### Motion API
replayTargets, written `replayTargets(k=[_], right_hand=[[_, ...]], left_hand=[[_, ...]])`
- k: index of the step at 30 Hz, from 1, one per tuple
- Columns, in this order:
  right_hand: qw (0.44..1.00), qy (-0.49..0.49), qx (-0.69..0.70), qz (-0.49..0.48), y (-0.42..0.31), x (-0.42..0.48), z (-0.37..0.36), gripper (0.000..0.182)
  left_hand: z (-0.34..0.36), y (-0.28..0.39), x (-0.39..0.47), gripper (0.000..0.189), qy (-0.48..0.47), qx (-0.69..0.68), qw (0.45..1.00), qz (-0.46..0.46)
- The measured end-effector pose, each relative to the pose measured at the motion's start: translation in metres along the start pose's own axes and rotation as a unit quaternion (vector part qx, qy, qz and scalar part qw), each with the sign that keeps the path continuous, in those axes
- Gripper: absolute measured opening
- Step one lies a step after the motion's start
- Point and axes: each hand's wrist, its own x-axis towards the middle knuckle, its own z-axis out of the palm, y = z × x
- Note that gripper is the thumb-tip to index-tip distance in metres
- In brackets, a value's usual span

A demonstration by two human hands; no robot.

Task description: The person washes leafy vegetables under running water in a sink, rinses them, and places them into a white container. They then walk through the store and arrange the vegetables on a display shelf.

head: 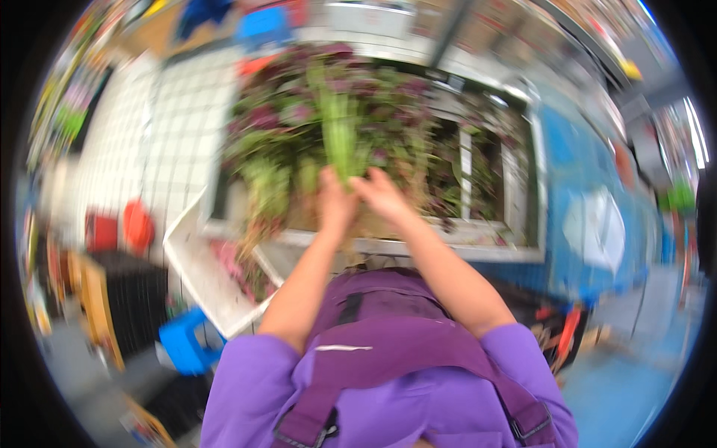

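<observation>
A bunch of long green stalks (339, 131) stands out from a heap of leafy greens with purple and green leaves (263, 115). My left hand (337, 201) closes around the lower end of the stalks. My right hand (382, 196) is at the right side of the same end, its fingers partly spread; blur hides whether it grips. The greens lie in a metal-edged basin or frame (476, 249). Another bunch with pale stems and brownish roots (266, 196) lies left of my hands, its roots over the front edge.
A white foam box (196, 291) with pink and green scraps sits below the basin's front left. A blue plastic stool (190, 341) is near it. At right is a blue surface or tank (577, 140) with a white sheet-like item (595, 229). Red containers (102, 229) stand at left.
</observation>
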Motion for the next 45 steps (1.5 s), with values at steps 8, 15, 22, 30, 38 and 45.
replayTargets(k=[8,15,22,30,38,45], right_hand=[[0.984,0.023,-0.106,-0.144,0.012,-0.038,-0.020,0.049],[0.941,0.068,-0.261,-0.206,0.050,-0.064,-0.009,0.041],[0.899,0.102,-0.303,-0.299,0.034,-0.138,0.049,0.026],[0.843,0.053,-0.407,-0.349,0.028,-0.134,0.193,0.033],[0.734,0.141,-0.631,-0.209,0.075,-0.057,0.333,0.087],[0.676,0.152,-0.714,-0.099,0.062,-0.049,0.367,0.095]], left_hand=[[-0.051,-0.001,-0.044,0.067,0.060,-0.014,0.989,0.132],[-0.105,-0.011,-0.134,0.027,0.098,-0.004,0.977,0.190],[-0.154,-0.043,-0.185,0.017,0.103,-0.045,0.979,0.170],[-0.279,-0.120,-0.218,0.024,0.056,-0.121,0.986,0.103],[-0.461,-0.282,-0.300,0.028,0.138,-0.148,0.974,-0.104],[-0.552,-0.366,-0.371,0.033,0.239,-0.198,0.905,-0.289]])
